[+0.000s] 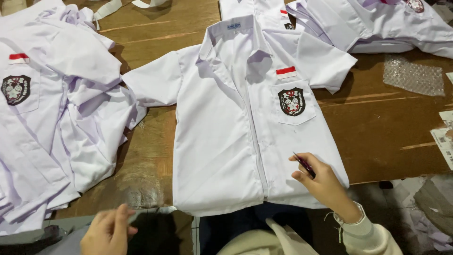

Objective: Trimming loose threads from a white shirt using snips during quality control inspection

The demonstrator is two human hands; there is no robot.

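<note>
A white short-sleeved shirt (226, 141) lies flat and face up on the wooden table (382, 127), collar away from me. Its chest pocket carries a dark shield badge (291, 101) with a red and white strip (286, 72) above it. My right hand (321, 182) rests on the shirt's lower right part and grips a thin dark pointed tool (304, 164). My left hand (107, 231) hovers off the table's near edge at the lower left, blurred, fingers loosely curled, holding nothing that I can see.
A heap of similar white shirts (52, 113) covers the table's left side. More shirts (377, 23) lie at the back right. A bubble wrap piece (413, 75) and paper labels (446, 141) sit at the right. White strips (108, 8) lie at the back.
</note>
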